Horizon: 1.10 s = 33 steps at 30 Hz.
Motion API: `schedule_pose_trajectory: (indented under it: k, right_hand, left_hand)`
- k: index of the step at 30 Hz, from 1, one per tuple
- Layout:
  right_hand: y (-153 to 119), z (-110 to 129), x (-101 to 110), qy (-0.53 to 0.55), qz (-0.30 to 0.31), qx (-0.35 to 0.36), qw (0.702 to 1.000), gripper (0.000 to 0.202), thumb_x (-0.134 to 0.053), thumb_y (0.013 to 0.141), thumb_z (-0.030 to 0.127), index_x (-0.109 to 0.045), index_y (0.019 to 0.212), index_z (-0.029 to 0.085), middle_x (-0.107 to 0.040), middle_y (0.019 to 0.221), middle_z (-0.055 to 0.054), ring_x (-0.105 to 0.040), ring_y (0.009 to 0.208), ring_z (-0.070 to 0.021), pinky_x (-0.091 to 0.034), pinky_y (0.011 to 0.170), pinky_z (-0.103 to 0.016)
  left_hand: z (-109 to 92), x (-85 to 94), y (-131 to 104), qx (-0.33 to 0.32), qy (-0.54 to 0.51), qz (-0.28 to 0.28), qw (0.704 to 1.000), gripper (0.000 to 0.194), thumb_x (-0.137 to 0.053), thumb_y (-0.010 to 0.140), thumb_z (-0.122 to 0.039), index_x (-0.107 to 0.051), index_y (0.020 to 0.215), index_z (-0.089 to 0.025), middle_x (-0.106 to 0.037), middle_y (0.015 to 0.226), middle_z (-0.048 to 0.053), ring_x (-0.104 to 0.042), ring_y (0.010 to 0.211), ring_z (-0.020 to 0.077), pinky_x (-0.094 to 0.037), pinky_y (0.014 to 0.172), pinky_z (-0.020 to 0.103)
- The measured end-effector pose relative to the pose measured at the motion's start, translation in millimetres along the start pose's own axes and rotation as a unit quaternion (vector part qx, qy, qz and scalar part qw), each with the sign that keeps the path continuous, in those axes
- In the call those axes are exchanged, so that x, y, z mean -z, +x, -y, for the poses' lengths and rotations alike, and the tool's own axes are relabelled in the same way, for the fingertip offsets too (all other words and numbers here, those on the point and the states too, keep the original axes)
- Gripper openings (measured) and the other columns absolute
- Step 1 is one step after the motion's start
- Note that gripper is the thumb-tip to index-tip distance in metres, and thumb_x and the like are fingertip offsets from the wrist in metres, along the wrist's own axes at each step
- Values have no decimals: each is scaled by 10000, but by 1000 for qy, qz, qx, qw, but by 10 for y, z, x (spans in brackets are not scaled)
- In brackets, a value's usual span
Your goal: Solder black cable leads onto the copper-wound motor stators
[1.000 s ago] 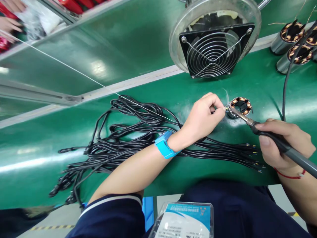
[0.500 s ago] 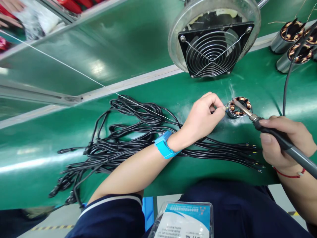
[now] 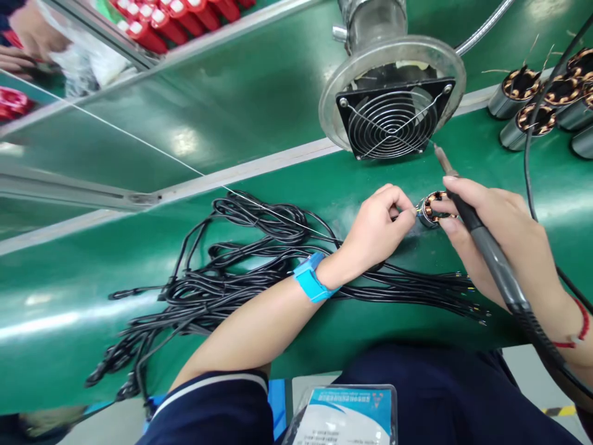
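Note:
My left hand [image 3: 382, 225] pinches the end of a black cable, its thin coloured wires touching the near side of a motor stator [image 3: 428, 213]. The stator is a metal ring with copper windings, standing on the green bench. In my right hand [image 3: 504, 241] is a soldering iron [image 3: 486, 241], its tip pointing up and away, clear of the stator. Fingers of that same hand reach down onto the stator's right side and hide part of it. Coiled black cables [image 3: 241, 272] lie under and left of my left forearm, their stripped ends [image 3: 472, 303] near my right hand.
A fume extractor fan [image 3: 393, 127] with a wire guard hangs behind the stator. Several more stators [image 3: 528, 127] stand at the back right, crossed by the iron's black cord [image 3: 532, 142]. Red parts [image 3: 171, 21] and another person's hand [image 3: 39, 31] are beyond the ledge. A white string [image 3: 139, 133] crosses the left.
The soldering iron's tip has lifted off the stator and swung up towards the fan. My right hand has moved left, its fingers now at the stator. My left hand keeps its pinch.

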State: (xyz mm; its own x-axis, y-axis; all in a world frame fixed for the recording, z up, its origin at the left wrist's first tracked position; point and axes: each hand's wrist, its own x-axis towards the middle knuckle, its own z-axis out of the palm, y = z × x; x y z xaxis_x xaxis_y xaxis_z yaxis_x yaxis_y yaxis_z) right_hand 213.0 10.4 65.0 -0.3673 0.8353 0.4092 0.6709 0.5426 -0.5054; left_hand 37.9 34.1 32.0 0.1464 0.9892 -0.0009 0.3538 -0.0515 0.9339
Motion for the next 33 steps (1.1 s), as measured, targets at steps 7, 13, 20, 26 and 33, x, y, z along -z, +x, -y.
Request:
schedule_pose_trajectory:
  k: [7,13,20,26,33]
  right_hand:
    - [-74,-121,-212,-12,-46,1,999,454,-567,897,195,-466,1332,279,-726,994,-23,-667,934,-224,-478,927,-434]
    - [-103,-144,-272,-21,-65,-12,998,487,-577,885,184,-437,1337,298,-712,869,6,-650,840,-217,-478,849,-420]
    - [-87,-113,-345,41,-62,-34,997,495,-566,889,176,-425,1343,315,-698,865,11,-650,901,-207,-484,898,-413]
    - [-112,-131,-384,103,-83,-70,989,459,-558,896,250,-444,1339,286,-668,914,-22,-658,917,-213,-506,936,-439]
    - [-106,-150,-417,129,-73,-96,984,445,-533,897,244,-445,1331,287,-665,885,-18,-650,866,-202,-541,869,-417]
  left_hand:
    - [-12,5,-4,-6,-10,-1,1000,158,-539,742,-30,-533,644,-154,-529,695,-23,-495,661,83,-403,617,217]
    - [-8,25,-33,30,-67,42,996,106,-558,802,-134,-562,698,-158,-529,714,-19,-453,560,66,-391,532,213]
    - [-37,67,-98,-121,15,12,992,120,-545,865,-134,-611,771,-168,-640,934,52,-600,870,133,-500,737,264]
    - [-27,92,-130,-230,135,30,963,100,-544,893,-143,-635,883,-183,-647,1069,91,-611,990,163,-505,871,322]
    - [2,50,-128,-245,138,10,960,143,-516,836,-46,-544,852,-185,-614,973,74,-577,946,153,-490,777,280]
